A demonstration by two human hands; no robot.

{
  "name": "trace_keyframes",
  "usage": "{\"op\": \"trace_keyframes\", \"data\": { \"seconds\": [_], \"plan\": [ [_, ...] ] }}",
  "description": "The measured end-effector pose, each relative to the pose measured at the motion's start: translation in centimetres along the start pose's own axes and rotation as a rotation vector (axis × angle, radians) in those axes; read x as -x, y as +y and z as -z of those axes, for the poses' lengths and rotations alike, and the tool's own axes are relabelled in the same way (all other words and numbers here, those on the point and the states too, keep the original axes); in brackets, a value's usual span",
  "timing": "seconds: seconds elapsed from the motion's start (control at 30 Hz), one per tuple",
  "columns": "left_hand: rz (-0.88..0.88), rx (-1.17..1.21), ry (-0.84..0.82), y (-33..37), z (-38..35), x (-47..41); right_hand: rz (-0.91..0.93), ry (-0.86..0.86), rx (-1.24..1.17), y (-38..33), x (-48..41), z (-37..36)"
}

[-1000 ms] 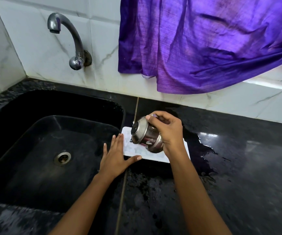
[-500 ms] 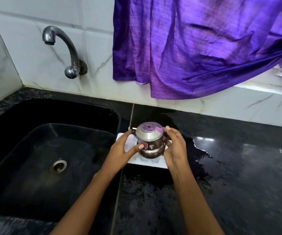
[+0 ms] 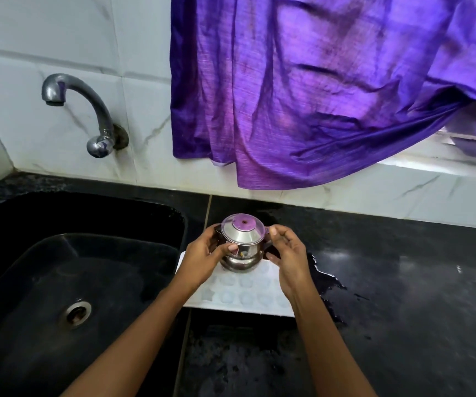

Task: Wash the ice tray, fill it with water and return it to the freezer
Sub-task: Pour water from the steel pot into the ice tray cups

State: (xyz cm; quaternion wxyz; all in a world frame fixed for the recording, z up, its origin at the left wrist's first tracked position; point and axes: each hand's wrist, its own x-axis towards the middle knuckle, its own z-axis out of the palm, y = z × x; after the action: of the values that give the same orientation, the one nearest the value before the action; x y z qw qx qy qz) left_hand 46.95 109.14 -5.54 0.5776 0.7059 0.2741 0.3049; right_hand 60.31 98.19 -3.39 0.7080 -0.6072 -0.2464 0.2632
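A white ice tray (image 3: 239, 293) with round and star-shaped cells lies on the black countertop, just right of the sink. Above its far part I hold a small steel pot (image 3: 241, 247) upright; it has a clear lid with a purple knob. My left hand (image 3: 202, 259) grips the pot's left side, thumb across its front. My right hand (image 3: 285, 253) holds the right side, fingers curled round its handle area. The hands and pot hide the tray's back rows.
A black sink (image 3: 30, 267) with a metal drain (image 3: 78, 312) fills the left. A curved grey tap (image 3: 88, 116) juts from the white tiled wall. A purple curtain (image 3: 317, 90) hangs above the counter. Spilled water (image 3: 328, 285) spreads on the counter right of the tray.
The pot was tilted on its side in my right hand alone; it is now upright over the tray. My left hand left the tray's edge and took the pot's left side.
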Motion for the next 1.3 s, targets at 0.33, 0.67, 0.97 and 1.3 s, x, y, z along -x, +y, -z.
{"op": "trace_keyframes", "data": {
  "seconds": [0.33,0.67,0.97,1.3],
  "plan": [
    [0.059,0.081,-0.045,-0.4,-0.4,-5.3,-0.001,0.005,0.021,1.5,-6.3,-0.4],
    [0.099,0.094,-0.035,-2.9,-0.7,-7.9,0.020,0.009,0.159,3.4,-9.1,-0.5],
    [0.105,0.109,-0.042,-3.3,-0.7,-8.2,0.003,0.010,0.149,3.6,-9.5,-0.7],
    [0.165,-0.221,-0.071,-2.8,0.6,-6.0,-0.037,0.111,0.354,1.9,-7.6,1.1]
  ]
}}
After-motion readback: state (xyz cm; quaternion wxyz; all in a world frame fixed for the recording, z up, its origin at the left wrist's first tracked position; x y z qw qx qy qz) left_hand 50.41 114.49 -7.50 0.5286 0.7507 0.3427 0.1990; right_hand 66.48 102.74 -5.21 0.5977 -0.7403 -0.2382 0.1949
